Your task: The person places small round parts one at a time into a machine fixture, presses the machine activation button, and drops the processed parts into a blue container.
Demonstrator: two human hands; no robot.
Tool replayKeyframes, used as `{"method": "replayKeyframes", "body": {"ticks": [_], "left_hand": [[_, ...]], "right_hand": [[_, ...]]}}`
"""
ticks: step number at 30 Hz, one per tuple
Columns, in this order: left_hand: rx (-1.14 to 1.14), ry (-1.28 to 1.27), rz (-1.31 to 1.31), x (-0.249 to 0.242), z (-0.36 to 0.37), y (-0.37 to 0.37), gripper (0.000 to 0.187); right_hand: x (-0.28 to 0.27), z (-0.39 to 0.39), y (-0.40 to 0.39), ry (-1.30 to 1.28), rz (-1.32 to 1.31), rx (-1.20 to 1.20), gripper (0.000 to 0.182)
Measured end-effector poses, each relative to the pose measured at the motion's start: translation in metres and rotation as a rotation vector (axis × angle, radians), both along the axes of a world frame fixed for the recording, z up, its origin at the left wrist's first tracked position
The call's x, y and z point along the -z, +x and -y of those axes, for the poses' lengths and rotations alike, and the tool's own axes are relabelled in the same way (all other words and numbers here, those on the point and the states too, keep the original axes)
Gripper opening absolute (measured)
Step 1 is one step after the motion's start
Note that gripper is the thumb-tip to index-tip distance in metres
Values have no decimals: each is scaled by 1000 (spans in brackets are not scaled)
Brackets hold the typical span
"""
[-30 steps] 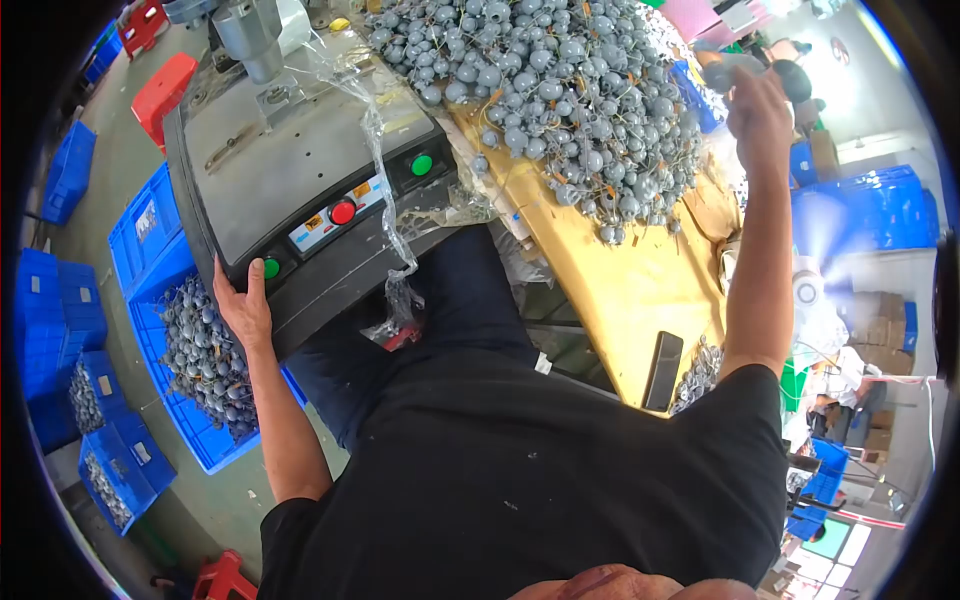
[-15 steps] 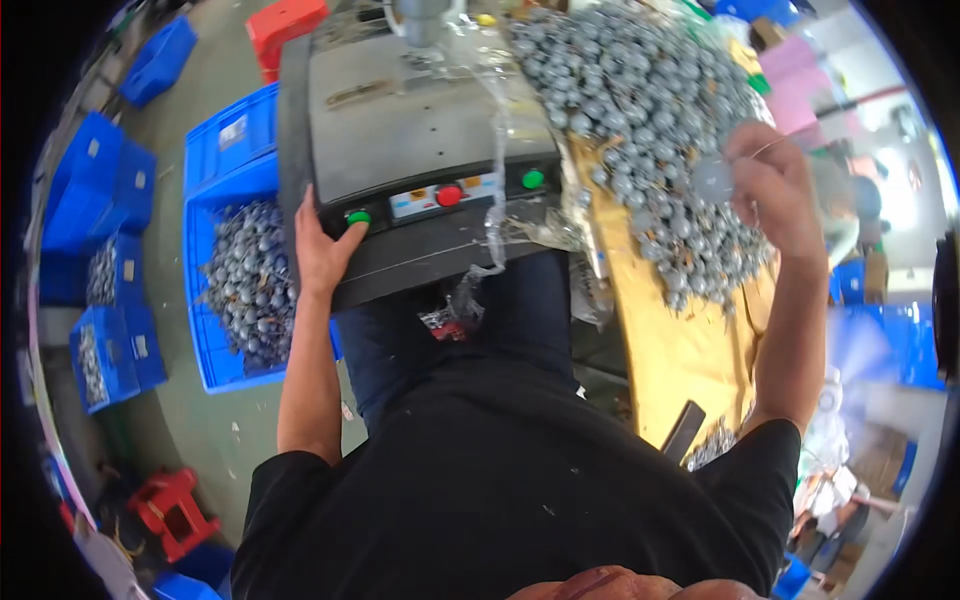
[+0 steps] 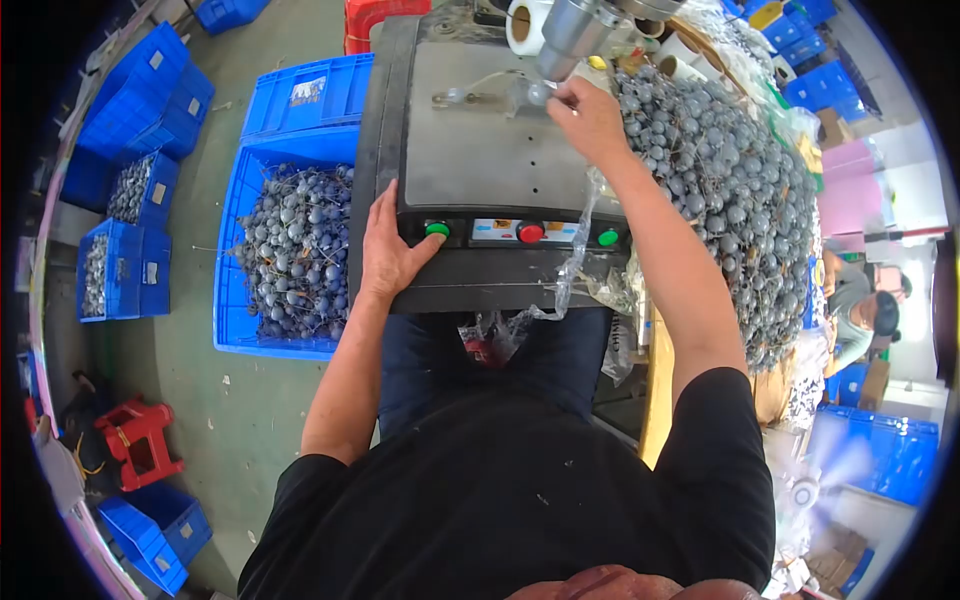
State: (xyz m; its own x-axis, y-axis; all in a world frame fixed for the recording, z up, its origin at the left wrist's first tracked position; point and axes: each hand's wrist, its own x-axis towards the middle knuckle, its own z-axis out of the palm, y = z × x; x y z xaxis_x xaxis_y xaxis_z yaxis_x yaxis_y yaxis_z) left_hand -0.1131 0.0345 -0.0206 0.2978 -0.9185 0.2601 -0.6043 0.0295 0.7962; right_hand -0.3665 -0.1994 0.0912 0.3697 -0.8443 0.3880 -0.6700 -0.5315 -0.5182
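My left hand [image 3: 388, 252] lies with its fingers stretched out on the machine's front left corner, the thumb at a green button [image 3: 437, 230]. Over the machine's grey metal top [image 3: 470, 150], my right hand [image 3: 592, 115] pinches a small translucent round piece [image 3: 537, 94]. This piece is just below a metal press head [image 3: 572, 42] and close to a small slotted fitting [image 3: 470, 98]. A red button [image 3: 530, 233] and another green button [image 3: 608, 238] sit on the front panel. Clear plastic strip [image 3: 572, 268] hangs over the front edge.
A large heap of grey round pieces with thin wires [image 3: 725, 190] covers the table at right. Left of the machine, a blue crate [image 3: 228, 300] holds more. Other blue crates [image 3: 120, 270] and a red stool [image 3: 140, 440] stand on the floor. A person [image 3: 860, 315] is at far right.
My right hand has moved left from the heap to beneath the press head, carrying a round piece. My left hand stays at the green button. The camera view has shifted.
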Motion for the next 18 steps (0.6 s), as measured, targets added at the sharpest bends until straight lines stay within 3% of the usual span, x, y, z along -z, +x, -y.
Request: {"method": "replayKeyframes", "body": {"ticks": [3, 9, 12, 15, 18], "left_hand": [[-1, -10, 45, 1, 2, 1, 102], [4, 20, 17, -6, 2, -1, 102], [8, 6, 36, -2, 2, 1, 102], [10, 9, 15, -2, 2, 0, 103], [7, 12, -8, -3, 3, -1, 103]], "right_hand": [[16, 17, -7, 87, 98, 62, 26], [10, 21, 1, 110, -53, 94, 31], [15, 3, -26, -417, -308, 199, 29], [31, -1, -77, -169, -469, 307, 27], [30, -5, -110, 127, -138, 249, 25]]}}
